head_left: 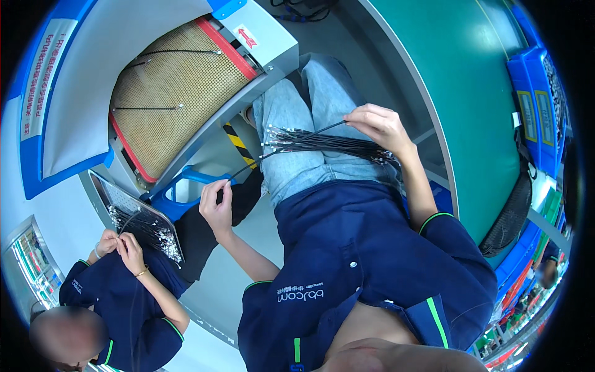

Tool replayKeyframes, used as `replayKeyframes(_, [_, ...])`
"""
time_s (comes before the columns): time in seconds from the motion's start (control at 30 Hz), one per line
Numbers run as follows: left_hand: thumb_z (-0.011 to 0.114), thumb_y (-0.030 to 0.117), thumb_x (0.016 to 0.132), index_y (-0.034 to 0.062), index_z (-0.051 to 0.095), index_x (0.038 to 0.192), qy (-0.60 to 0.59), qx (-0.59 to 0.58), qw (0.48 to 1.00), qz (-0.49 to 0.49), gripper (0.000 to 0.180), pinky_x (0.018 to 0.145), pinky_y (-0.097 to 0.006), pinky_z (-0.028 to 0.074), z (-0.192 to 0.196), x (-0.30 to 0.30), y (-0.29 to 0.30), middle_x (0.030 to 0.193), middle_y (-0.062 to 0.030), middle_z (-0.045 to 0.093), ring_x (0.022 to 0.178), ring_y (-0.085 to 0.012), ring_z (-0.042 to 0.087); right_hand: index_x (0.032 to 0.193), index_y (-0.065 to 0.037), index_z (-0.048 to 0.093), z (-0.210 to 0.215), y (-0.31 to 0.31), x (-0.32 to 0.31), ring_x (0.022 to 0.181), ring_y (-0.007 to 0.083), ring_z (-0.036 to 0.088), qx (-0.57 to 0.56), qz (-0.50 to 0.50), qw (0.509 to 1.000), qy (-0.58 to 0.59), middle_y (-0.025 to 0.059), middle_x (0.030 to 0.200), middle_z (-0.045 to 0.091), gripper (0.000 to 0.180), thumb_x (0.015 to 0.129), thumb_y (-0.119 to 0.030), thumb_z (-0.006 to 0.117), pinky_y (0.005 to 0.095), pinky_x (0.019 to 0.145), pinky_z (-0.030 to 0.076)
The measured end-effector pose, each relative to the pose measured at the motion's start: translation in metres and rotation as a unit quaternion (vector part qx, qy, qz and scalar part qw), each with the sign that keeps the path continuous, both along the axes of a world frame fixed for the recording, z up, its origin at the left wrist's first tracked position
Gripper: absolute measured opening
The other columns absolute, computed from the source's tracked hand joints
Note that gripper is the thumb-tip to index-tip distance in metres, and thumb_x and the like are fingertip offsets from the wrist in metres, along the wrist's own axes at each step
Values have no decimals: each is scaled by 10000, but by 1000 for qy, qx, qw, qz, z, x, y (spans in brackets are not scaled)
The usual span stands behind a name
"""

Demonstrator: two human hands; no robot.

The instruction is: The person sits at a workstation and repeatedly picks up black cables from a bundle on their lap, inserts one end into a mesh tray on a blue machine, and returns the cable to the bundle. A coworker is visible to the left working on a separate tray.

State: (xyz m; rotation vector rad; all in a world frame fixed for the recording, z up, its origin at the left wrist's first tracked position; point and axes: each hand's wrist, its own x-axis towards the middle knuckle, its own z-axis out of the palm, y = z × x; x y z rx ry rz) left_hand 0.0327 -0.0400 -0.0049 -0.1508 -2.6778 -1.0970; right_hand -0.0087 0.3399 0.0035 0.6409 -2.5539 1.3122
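Observation:
Across my lap lies a bundle of thin black cables [334, 144] with small silvery and white ends. One black cable [248, 167] runs from my left hand up over the bundle toward my right hand. Its lower end is pinched between the thumb and fingers of my left hand [217, 208], which is held off to the left of my knees. Above the right part of the bundle, my right hand [381, 129] pinches a black cable end with closed fingertips. Whether both ends belong to the same cable is hard to tell where it crosses the bundle.
At upper left, a machine's mesh conveyor belt [180, 80] with red edges carries several black cables. A co-worker [136, 297] at lower left handles cables over a tray [176, 239]. A green tabletop [452, 80] and blue bins [536, 111] are on the right.

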Motion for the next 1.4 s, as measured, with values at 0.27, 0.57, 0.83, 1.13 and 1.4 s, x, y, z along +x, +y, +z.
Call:
replayKeyframes(0.27, [706, -53, 738, -3, 646, 819, 13, 0, 1000, -1, 113, 687, -304, 497, 1, 1, 0, 794, -86, 667, 726, -219, 630, 871, -42, 673, 2, 2, 0, 708, 202, 624, -11, 20, 999, -32, 63, 793, 638, 108, 770, -61, 709, 315, 628, 501])
replayKeyframes(0.57, [708, -63, 730, -1, 647, 820, 22, -2, 1000, -4, 125, 682, -305, 501, -1, 2, -3, 795, -89, 667, 723, -225, 634, 842, -41, 672, -1, 0, 3, 692, 193, 618, -17, 16, 999, -41, 56, 770, 623, 91, 777, -85, 717, 310, 606, 488])
replayKeyframes(0.83, [707, -61, 728, -3, 650, 822, 17, -4, 1000, 4, 124, 682, -307, 502, -1, 1, -6, 797, -92, 668, 729, -228, 636, 797, -38, 663, 2, 1, 3, 701, 177, 632, -31, 37, 996, -80, 54, 763, 640, 78, 760, -54, 729, 286, 593, 493])
replayKeyframes(1.13, [698, -25, 735, 7, 650, 828, 11, -16, 1000, -23, 110, 702, -319, 485, 8, -45, -21, 814, -94, 662, 765, -241, 625, 792, -49, 675, -6, -15, -10, 730, 199, 635, 27, -16, 998, -51, 53, 775, 654, 53, 754, -54, 711, 314, 636, 503])
replayKeyframes(1.4, [656, 81, 814, 2, 646, 882, 12, -68, 997, -27, 105, 781, -342, 483, 13, -149, -68, 900, -112, 653, 868, -258, 627, 820, -51, 669, -14, -81, -57, 770, 210, 624, -10, -80, 997, -19, 56, 802, 649, 103, 740, -69, 731, 310, 684, 495])
